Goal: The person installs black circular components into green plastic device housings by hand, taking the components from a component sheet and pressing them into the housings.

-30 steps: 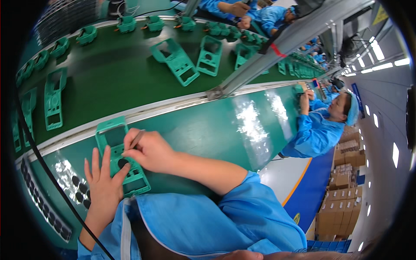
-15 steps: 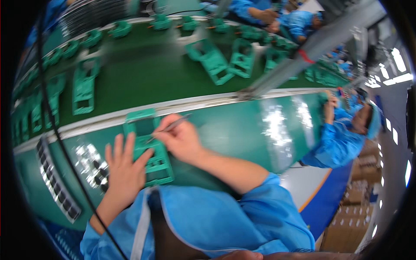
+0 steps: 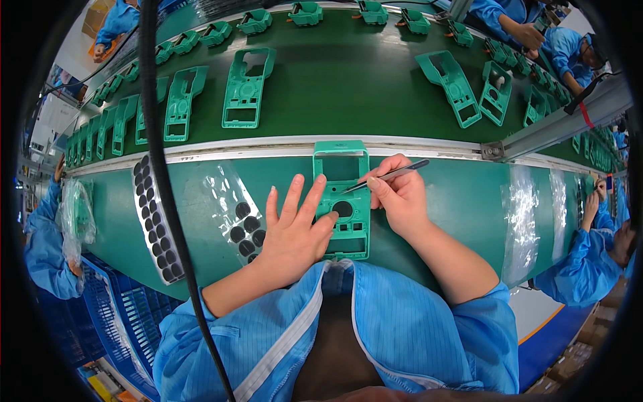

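Observation:
A green plastic housing [image 3: 341, 251] lies upright before me on the green bench, its large window at the far end. A round black disc [image 3: 343, 209] sits in the middle of its face. My left hand [image 3: 293, 234] rests over the housing's left edge, fingers spread, thumb touching the disc's edge. Metal tweezers [image 3: 404, 170] are pinched in my right hand [image 3: 402, 201] at the housing's right side. Their tips are over the face, between window and disc, beside a small dark hole. Whether they grip anything is too small to tell.
Left of me lie a sheet of round black discs [image 3: 157, 231] and a clear sheet with more discs [image 3: 249, 231]. Beyond the metal rail [image 3: 429, 145], a dark green belt [image 3: 335, 87] carries several housings. A black cable [image 3: 159, 154] hangs across the left. Co-workers sit at both sides.
My view has swung left and steadied, so everything appears further right. My hands stay at the housing with the tweezers still held. The disc under my left thumb is now plainly seen.

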### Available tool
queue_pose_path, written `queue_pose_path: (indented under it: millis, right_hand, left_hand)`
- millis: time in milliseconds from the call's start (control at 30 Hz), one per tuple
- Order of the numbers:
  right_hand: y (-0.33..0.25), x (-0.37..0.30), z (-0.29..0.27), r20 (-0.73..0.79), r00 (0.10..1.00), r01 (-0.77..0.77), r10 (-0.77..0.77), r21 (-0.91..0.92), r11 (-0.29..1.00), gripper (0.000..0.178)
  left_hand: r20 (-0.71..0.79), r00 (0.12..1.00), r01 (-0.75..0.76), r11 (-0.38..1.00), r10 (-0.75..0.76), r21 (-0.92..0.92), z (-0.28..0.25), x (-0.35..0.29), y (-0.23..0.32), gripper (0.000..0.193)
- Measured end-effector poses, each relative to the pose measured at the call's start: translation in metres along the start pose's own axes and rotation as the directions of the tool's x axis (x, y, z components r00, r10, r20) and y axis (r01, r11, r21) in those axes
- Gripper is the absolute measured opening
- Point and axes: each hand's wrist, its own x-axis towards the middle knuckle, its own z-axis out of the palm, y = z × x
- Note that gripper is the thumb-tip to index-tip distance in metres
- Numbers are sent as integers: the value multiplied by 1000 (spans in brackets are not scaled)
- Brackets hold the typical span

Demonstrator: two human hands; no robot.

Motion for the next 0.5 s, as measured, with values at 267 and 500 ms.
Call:
queue_pose_path:
  millis: [267, 500]
  right_hand:
    - [4, 2, 4, 14, 1000, 14, -14, 8, 1000, 16]
    - [3, 2, 6, 7, 1000, 14, -14, -14, 1000, 16]
  left_hand:
    - [-11, 1000, 13, 993, -11, 115, 5, 2, -2, 43]
    - [68, 998, -13, 999, 10, 37, -3, 8, -3, 48]
